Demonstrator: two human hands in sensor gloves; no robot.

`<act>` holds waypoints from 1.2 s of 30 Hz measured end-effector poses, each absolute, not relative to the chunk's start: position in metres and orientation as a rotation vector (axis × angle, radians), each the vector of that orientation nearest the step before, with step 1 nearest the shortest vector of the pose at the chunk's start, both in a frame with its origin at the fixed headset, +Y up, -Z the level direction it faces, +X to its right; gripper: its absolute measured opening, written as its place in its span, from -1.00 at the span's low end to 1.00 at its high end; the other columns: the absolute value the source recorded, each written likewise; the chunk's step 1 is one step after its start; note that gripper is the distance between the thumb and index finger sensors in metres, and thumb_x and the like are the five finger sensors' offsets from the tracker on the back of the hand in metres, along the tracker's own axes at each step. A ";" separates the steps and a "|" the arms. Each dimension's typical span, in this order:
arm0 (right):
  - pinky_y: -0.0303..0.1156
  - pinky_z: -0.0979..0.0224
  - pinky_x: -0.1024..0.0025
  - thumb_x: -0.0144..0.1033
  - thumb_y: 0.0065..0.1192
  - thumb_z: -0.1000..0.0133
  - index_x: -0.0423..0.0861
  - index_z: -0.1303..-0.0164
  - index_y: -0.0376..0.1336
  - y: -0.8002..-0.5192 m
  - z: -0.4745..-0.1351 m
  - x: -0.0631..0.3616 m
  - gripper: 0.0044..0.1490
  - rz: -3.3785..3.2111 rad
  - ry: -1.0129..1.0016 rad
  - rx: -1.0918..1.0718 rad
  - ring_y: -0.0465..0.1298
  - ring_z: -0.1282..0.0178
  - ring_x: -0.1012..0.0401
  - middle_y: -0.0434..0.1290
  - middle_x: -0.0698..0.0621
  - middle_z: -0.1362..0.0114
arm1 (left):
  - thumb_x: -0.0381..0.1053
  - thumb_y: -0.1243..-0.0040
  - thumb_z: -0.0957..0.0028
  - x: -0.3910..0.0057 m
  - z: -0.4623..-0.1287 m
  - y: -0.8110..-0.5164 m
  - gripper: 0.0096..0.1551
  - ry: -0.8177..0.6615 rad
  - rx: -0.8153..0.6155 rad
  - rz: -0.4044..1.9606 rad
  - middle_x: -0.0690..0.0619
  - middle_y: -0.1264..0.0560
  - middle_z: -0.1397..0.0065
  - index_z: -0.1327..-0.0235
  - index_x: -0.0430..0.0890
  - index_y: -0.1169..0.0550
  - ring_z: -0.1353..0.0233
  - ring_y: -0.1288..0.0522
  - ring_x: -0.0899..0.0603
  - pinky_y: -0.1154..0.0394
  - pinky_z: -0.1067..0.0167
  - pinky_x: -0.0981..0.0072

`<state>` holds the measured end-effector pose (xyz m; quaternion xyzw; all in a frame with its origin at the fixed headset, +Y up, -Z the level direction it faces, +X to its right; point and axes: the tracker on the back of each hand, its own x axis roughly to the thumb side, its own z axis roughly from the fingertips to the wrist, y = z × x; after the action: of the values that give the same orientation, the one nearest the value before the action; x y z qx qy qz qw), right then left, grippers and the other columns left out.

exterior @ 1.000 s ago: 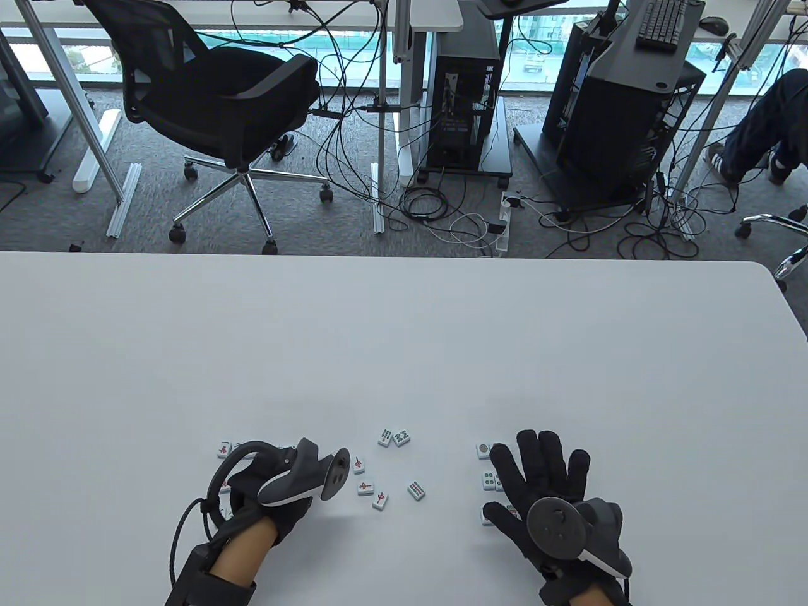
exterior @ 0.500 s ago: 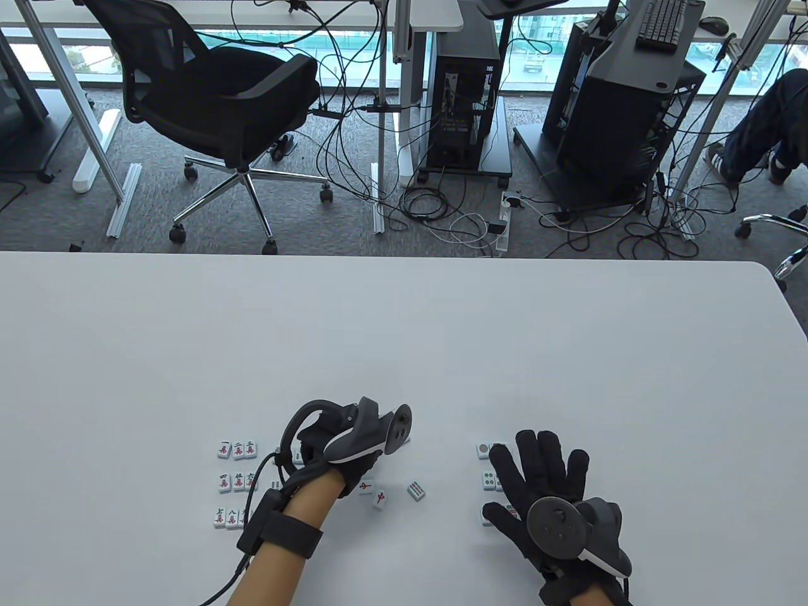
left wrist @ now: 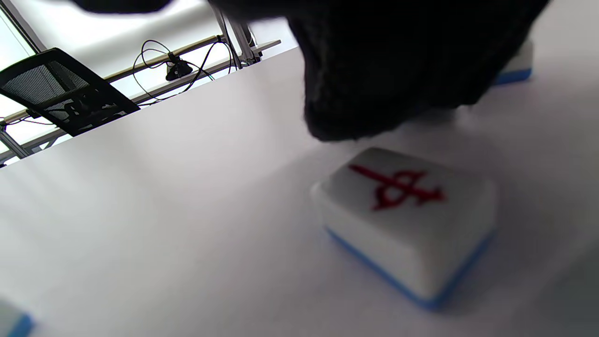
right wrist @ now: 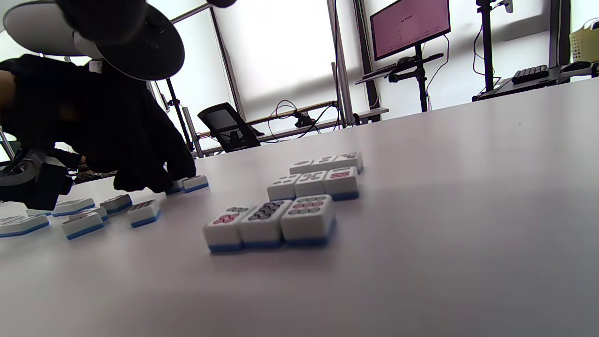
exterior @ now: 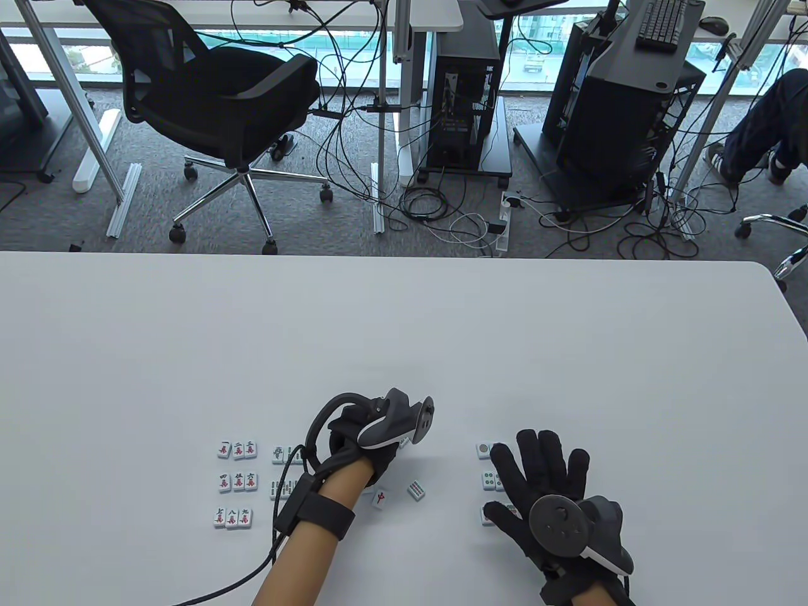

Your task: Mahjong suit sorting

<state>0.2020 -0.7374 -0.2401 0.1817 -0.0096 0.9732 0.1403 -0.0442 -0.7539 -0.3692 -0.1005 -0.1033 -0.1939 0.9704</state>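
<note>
Small white mahjong tiles with blue backs lie near the table's front edge. Character tiles (exterior: pixel 237 483) form a three-by-three block at the left, with a few bamboo tiles (exterior: pixel 281 470) beside it. My left hand (exterior: pixel 379 464) reaches over two loose bamboo tiles (right wrist: pixel 187 184); its fingertips (right wrist: pixel 175 174) touch them, but any grip is hidden. A red-marked tile (left wrist: pixel 407 220) lies just below those fingers (left wrist: pixel 398 70), and one bamboo tile (exterior: pixel 415 490) lies loose to its right. My right hand (exterior: pixel 536 467) lies flat, fingers spread, on the block of circle tiles (right wrist: pixel 299 201).
The white table (exterior: pixel 404 341) stretches far beyond the tiles. Past its far edge are an office chair (exterior: pixel 221 107), computer towers and floor cables. A cable (exterior: pixel 208 590) trails from my left wrist strap across the table's front.
My left hand has swung from the left-hand tiles rightward and away, over the loose middle tiles, uncovering the character block and bamboo tiles. My right hand has stayed still.
</note>
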 end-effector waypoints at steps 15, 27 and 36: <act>-0.55 -0.54 -0.36 0.28 -0.08 -0.16 0.20 -0.68 -0.32 -0.738 -0.240 0.202 -0.02 2.816 -0.026 0.526 -0.53 -0.67 -0.09 -0.44 -0.06 -0.76 | 0.42 -0.18 0.24 -0.054 -0.377 -0.740 -0.31 -0.040 -0.156 -0.337 0.26 -0.73 0.55 0.22 -0.09 -0.75 0.75 -0.56 0.15 -0.60 0.57 0.25; -0.55 -0.54 -0.36 0.28 -0.08 -0.16 0.20 -0.68 -0.32 -0.738 -0.241 0.202 -0.02 2.817 -0.019 0.520 -0.52 -0.67 -0.09 -0.44 -0.06 -0.76 | 0.38 -0.30 0.30 -0.053 -0.383 -0.751 -0.29 -0.026 -0.296 -0.301 0.29 -0.72 0.58 0.15 -0.12 -0.73 0.77 -0.54 0.17 -0.60 0.61 0.28; -0.55 -0.54 -0.36 0.28 -0.08 -0.16 0.20 -0.68 -0.32 -0.737 -0.241 0.202 -0.02 2.809 -0.028 0.524 -0.53 -0.67 -0.09 -0.45 -0.05 -0.76 | 0.30 -0.47 0.41 -0.062 -0.377 -0.750 -0.28 -0.084 -0.220 -0.196 0.32 -0.71 0.61 0.13 -0.16 -0.70 0.79 -0.54 0.16 -0.60 0.61 0.28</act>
<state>0.2020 -0.7374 -0.2408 0.1814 -0.0095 0.9732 0.1414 -0.0623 -0.7503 -0.3766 -0.1094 -0.0419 -0.0975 0.9883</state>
